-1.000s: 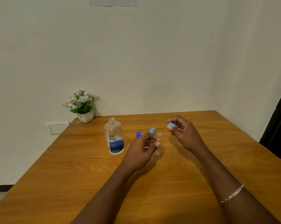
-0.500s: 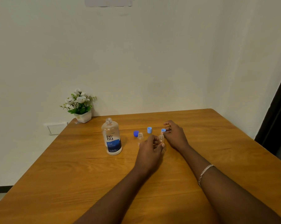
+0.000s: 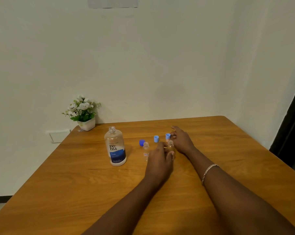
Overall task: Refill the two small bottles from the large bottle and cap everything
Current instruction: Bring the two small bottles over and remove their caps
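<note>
The large clear bottle point(image 3: 115, 146) with a blue label stands uncapped on the wooden table point(image 3: 75, 184). Its dark blue cap point(image 3: 141, 142) lies to its right. Two small clear bottles stand open: one point(image 3: 146, 150) is free, and my left hand point(image 3: 160, 158) holds the other point(image 3: 170, 145) upright on the table. Behind them, one light blue cap point(image 3: 156, 138) stands alone. My right hand point(image 3: 182, 140) rests low on the table with fingers spread, its fingertips touching a second light blue cap point(image 3: 168, 136) that stands on the wood.
A small white pot of white flowers point(image 3: 83, 112) sits at the table's far left corner against the wall. The right table edge runs beside a dark doorway point(image 3: 292, 133). Bare wood stretches in front of my arms.
My right hand came down from mid-air and set the light blue cap on the table behind the small bottle. My left hand kept its hold on that bottle.
</note>
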